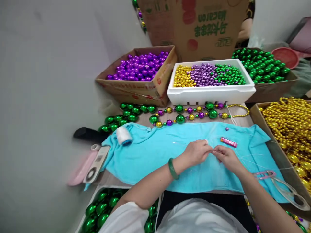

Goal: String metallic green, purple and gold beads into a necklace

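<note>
Left hand and right hand meet fingertip to fingertip over a turquoise terry towel spread on the table. Fingers of both are pinched tight on a thin clear thread, which lies faint across the towel either side of the hands; I cannot make out any bead in the pinch. A green jade-like bangle sits on the left wrist. Just beyond the right hand lies a small pink tube-shaped item, its print too small to read, and a single loose purple bead. A white spool of thread rests at the towel's far left corner, and pink-handled snips near its right edge. Past the towel lies a finished strand of green, purple and gold metallic beads. Behind it stands a white foam box of small gold, purple and green beads, flanked by a cardboard box of purple balls and a cardboard box of green balls. An open box of gold bead strings stands at right. The big brown carton at the back carries green print, upside down; I read "Macaron" under Chinese characters.
</note>
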The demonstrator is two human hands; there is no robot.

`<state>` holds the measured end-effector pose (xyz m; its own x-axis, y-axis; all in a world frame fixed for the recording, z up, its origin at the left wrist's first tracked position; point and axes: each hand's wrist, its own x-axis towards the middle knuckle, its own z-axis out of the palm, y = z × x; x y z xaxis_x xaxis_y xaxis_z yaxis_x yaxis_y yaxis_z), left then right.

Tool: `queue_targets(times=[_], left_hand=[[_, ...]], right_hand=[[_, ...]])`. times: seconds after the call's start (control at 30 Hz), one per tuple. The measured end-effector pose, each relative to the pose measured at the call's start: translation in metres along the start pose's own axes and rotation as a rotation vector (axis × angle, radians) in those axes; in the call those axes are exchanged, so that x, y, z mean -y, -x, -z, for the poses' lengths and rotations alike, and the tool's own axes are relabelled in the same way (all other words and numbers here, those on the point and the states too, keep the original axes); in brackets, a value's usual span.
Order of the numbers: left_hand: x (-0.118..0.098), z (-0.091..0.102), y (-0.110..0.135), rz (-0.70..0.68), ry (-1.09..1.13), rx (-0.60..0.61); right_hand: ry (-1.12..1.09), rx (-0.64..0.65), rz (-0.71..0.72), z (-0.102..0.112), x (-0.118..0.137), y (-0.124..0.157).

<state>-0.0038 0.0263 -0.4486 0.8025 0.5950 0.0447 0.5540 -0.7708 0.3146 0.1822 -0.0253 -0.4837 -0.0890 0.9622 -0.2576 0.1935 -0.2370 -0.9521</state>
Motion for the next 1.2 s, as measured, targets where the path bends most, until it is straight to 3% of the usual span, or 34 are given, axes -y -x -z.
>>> queue_targets(times=[0.13,0.27,0.37,0.5,0.63,0.73,0.9,0.97,1.03,1.2], left_hand=[[-0.001,0.001,-0.003,-0.09,-0.138,0.011],[-0.001,0.004,-0.013,-0.09,-0.018,-0.007],[0.001,0.005,-0.023,0.0,0.171,0.016],[0.002,0.011,-0.032,0.077,0.326,0.133],[0.007,0.036,-0.053,-0.029,0.326,0.35],[0.018,0.07,-0.097,-0.109,0.203,0.33],[0.049,0.109,-0.229,-0.02,0.097,-0.087],[0.059,0.11,-0.284,0.057,0.094,-0.195],[0.063,0.103,-0.33,0.125,0.11,-0.221],[0.058,0.081,-0.395,0.332,0.141,-0.177]], right_hand=[[-0.213,0.068,-0.072,0.002,0.004,-0.002],[-0.419,0.114,-0.15,0.006,0.011,-0.008],[-0.347,0.061,-0.16,0.008,0.011,-0.012],[-0.188,0.009,-0.053,0.01,0.004,-0.016],[0.023,-0.004,0.018,0.016,-0.008,-0.014],[0.082,-0.02,0.035,0.023,-0.019,-0.01],[-0.196,0.03,-0.025,0.024,-0.027,-0.007],[-0.351,0.092,-0.073,0.02,-0.026,-0.005],[-0.449,0.119,-0.102,0.019,-0.026,-0.002],[-0.543,0.06,-0.11,0.028,-0.029,0.01]])
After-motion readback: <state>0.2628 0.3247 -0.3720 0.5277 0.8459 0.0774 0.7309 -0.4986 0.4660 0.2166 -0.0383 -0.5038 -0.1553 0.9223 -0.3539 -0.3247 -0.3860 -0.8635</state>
